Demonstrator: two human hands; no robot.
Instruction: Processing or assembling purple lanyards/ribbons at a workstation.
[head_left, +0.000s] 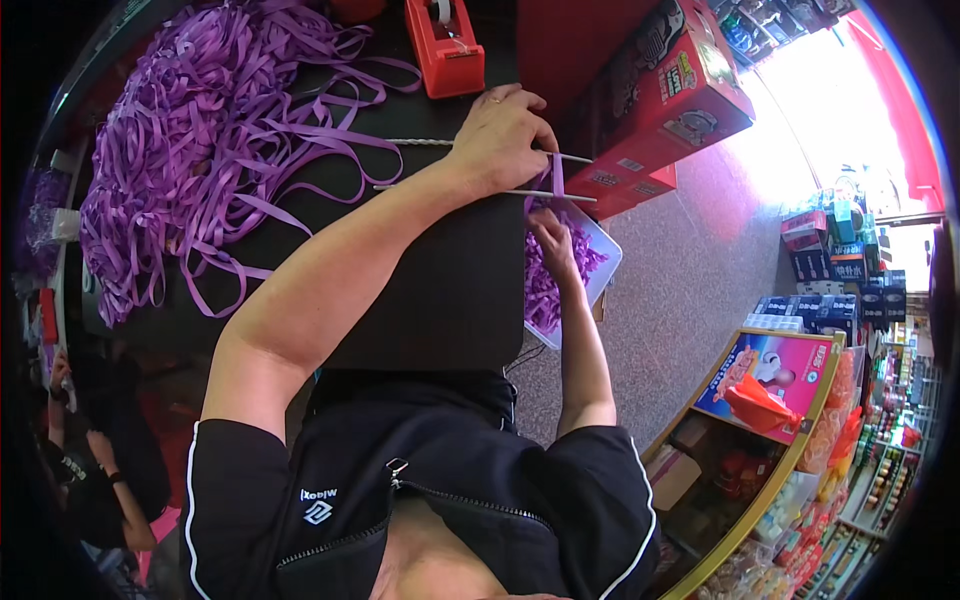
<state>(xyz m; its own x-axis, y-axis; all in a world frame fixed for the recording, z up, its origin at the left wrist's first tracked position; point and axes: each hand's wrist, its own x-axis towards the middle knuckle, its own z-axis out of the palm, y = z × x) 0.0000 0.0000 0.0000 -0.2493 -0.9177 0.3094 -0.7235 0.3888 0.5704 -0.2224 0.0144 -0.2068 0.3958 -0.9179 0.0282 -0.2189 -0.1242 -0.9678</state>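
Note:
My left hand [503,138] lies over two thin metal rods [545,193] that stick out past the right edge of the black table. Its fingers are bent and closed on a purple ribbon [558,176], which runs across the rods near their tips. Lower down, my right hand [553,243] is closed, fingers pressed together at the ribbon's lower end; its fingertips are partly hidden. Beneath it stands a white bin [603,250] holding short purple ribbon pieces [545,295]. A large tangled heap of purple ribbon [190,130] covers the table's left side, with loose strands reaching toward my left forearm.
A red tape dispenser [450,60] sits at the table's far edge. Red printed boxes [660,100] stand just right of the rods. At lower right is a display case [740,440] with packaged goods. Another person [110,450] is at lower left.

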